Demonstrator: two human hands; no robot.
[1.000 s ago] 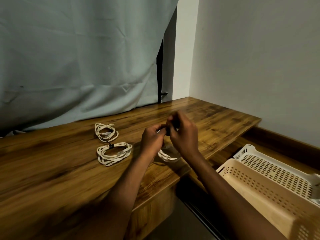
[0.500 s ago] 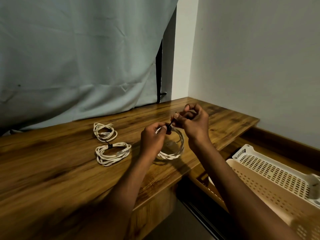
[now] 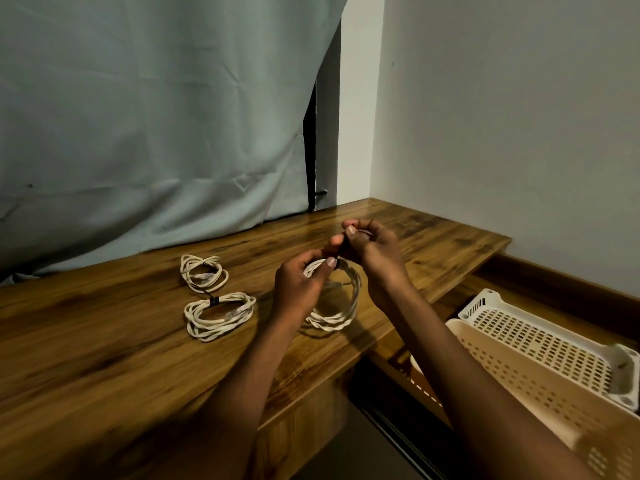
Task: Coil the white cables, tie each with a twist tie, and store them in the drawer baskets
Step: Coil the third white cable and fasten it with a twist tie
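A coiled white cable (image 3: 341,311) stands tilted on the wooden desk (image 3: 104,358), its lower loop resting on the wood. My left hand (image 3: 300,285) pinches the top of the coil at a dark twist tie (image 3: 336,262). Just above it, my right hand (image 3: 372,251) grips the tie's free end between thumb and fingers. Two more white coils lie flat to the left: a near coil (image 3: 220,315) with a dark tie around it, and a far coil (image 3: 203,273).
Two perforated plastic baskets sit in an open drawer at the lower right: a beige basket (image 3: 540,386) near me and a white basket (image 3: 540,337) behind it. A grey curtain (image 3: 156,116) hangs behind the desk. A plain wall (image 3: 502,116) stands to the right.
My right hand has lifted up and away from the coil, pulling the tie's end. The coil has come more upright under my left hand.
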